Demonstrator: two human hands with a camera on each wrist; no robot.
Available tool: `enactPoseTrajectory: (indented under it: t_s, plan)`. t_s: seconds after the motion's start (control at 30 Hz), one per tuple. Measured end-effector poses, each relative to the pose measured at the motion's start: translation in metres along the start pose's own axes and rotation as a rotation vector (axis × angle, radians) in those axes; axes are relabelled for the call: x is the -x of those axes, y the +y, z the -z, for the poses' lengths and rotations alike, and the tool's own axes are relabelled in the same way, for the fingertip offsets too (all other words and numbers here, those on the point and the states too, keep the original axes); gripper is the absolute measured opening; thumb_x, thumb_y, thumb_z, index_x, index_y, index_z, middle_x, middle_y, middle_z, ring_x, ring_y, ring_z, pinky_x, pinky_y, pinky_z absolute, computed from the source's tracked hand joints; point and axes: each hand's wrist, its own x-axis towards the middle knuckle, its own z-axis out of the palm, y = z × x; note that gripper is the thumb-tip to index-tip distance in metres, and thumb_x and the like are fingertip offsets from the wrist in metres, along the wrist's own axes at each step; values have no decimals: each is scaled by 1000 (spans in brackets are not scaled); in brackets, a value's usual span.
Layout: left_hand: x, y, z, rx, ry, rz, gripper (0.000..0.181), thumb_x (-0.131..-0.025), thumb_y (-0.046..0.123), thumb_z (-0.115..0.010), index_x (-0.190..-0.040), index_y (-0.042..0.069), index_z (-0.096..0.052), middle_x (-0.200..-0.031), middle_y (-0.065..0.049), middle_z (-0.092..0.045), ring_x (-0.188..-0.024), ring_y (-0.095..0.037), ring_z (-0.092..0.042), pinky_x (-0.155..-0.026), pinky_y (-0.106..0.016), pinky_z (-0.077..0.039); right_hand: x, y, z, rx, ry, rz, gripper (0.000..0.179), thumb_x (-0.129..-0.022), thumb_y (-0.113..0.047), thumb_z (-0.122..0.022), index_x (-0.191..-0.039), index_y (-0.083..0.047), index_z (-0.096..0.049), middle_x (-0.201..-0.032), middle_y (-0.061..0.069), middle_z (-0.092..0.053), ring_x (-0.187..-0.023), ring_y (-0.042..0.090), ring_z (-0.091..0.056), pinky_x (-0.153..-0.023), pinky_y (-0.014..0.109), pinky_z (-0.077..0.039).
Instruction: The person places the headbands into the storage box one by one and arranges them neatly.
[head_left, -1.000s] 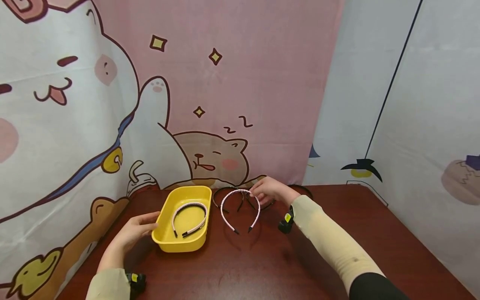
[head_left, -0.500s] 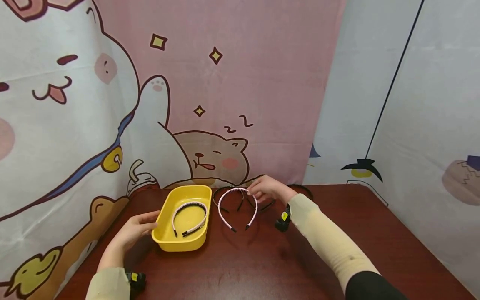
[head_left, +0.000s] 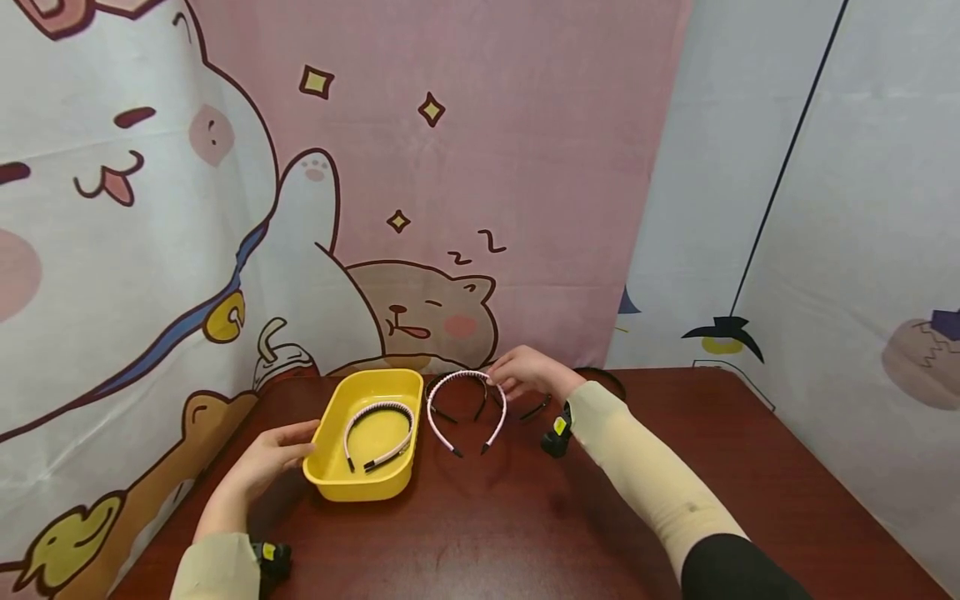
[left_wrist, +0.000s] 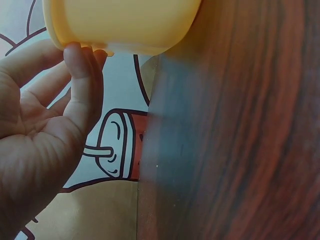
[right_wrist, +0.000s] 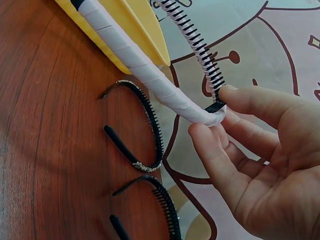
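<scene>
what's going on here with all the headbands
A person is handling headbands at a table. The right hand pinches a pink headband by its curved part, seemingly raised above the table, just to the right of a yellow tray. The left hand holds the tray at its left side. Another pink headband is already in the tray, while dark headbands remain on the table toward the back.
</scene>
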Motion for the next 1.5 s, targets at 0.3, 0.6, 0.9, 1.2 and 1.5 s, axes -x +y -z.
enactPoseTrajectory:
  t_s: [0.3,0.6,0.9,1.2,1.5]
  plan:
    - [1,2,0,-11,-1,10,54,-95,12,-61,-143,-6,-42,-140,-27,-47,-114,-32,-58,-91,-39,-50,-6,-5,-9,-8,-6,1,27,-86,-7,-68,-110,6,-68,-88,10,-70,-72,17,-65,-71,40,-57]
    - [2,2,0,-7,3,19,55,-94,13,-62,-143,-5,-42,-139,-26,-48,-111,-29,-60,-90,-39,-51,-12,-12,-21,-22,-23,3,33,-88,-9,-67,-116,9,-64,-91,10,-70,-77,20,-65,-67,35,-57]
    - [4,1,5,-10,1,8,54,-95,11,-61,-143,-6,-42,-138,-27,-48,-110,-30,-60,-90,-38,-51,-23,-20,-37,-30,-34,19,32,-87,-8,-68,-114,9,-65,-90,8,-68,-71,16,-62,-65,33,-57]
    - [-1,1,3,-11,-14,-5,53,-95,11,-60,-142,-6,-42,-138,-26,-49,-111,-34,-60,-89,-37,-51,-29,-22,-50,-50,-36,7,31,-87,-6,-67,-113,10,-65,-85,6,-67,-68,14,-62,-63,32,-57]
    - [-4,0,3,-19,0,13,53,-95,11,-61,-142,-5,-43,-138,-26,-49,-112,-32,-59,-92,-42,-50,-35,-26,-55,-112,-30,-13,32,-88,-7,-68,-115,9,-65,-108,23,-65,-69,13,-62,-71,36,-57]
